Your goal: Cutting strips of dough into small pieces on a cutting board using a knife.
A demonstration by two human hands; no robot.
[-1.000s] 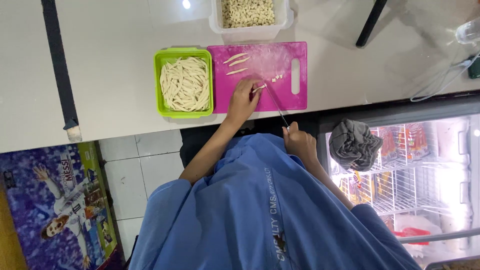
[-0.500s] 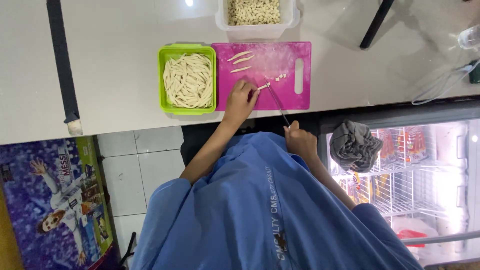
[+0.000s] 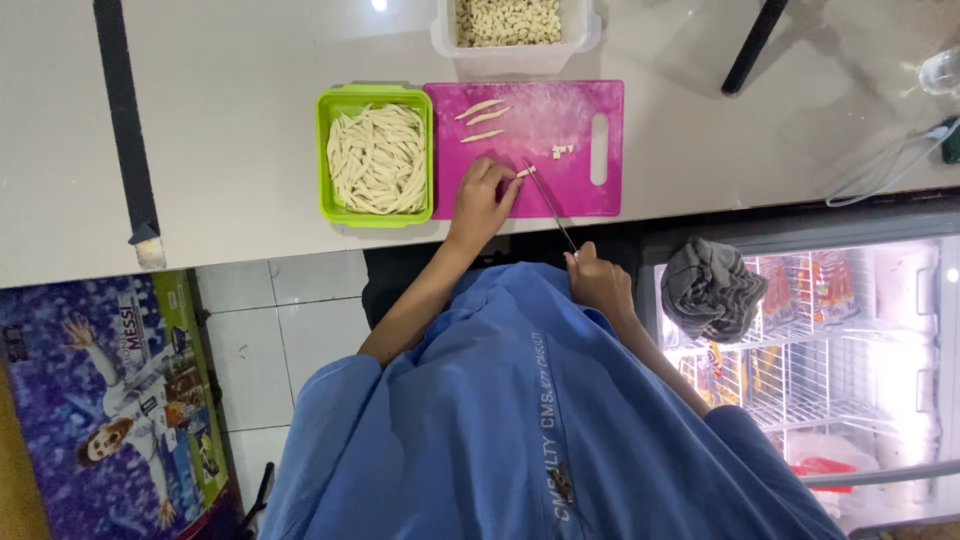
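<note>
Pale dough strip (image 3: 524, 172) lies flat near the middle of the pink cutting board (image 3: 545, 195), pinned under left-hand fingertips, thin knife (image 3: 549, 205) slanted across the board's near half, blade tip touching the strip.

A large rectangular blue-and-purple poster of a footballer (image 3: 110, 400) with a green side strip lies lower left on the tiled floor. Red-and-yellow packets (image 3: 810, 285) line the lit fridge's wire shelf at right.
</note>
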